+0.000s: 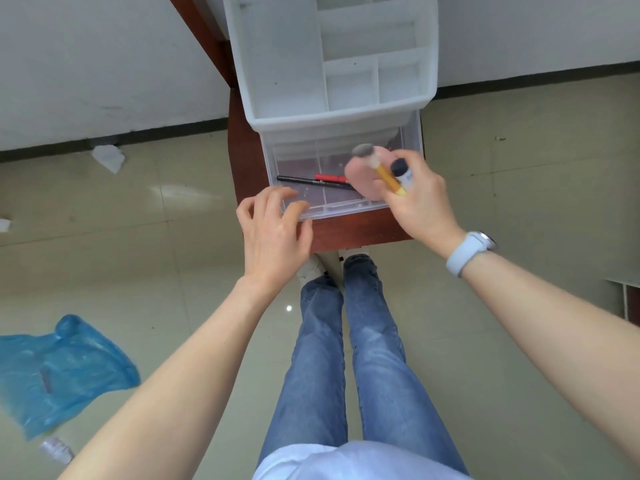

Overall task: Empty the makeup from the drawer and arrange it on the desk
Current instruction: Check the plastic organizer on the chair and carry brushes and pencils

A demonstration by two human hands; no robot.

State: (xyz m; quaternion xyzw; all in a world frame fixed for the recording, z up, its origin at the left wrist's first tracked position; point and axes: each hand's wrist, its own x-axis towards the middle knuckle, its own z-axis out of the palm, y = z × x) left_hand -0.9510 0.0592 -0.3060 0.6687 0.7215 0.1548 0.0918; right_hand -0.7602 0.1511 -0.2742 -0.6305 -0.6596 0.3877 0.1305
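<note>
Head view shows the clear plastic pulled-out drawer [341,174] at frame centre; the right hand [417,199] above its right side grips a pink sponge [363,174], a yellow-handled brush [382,173] and a dark-capped tube [403,173]; the left hand [273,230], fingers loosely curled, touches the drawer's front left corner; a black pencil [311,181] and red stick [330,178] lie inside; the white organiser [329,57] stands on a reddish-brown desk [346,230] over pale floor tiles.

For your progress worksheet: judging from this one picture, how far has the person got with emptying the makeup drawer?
Done: the clear drawer is pulled open. In hand: the right hand grips a yellow-handled makeup brush, a pink sponge and a dark-capped tube; the left hand touches the drawer front. Left: a black pencil and red pencil remain inside; nothing shows arranged on the desk.
</note>
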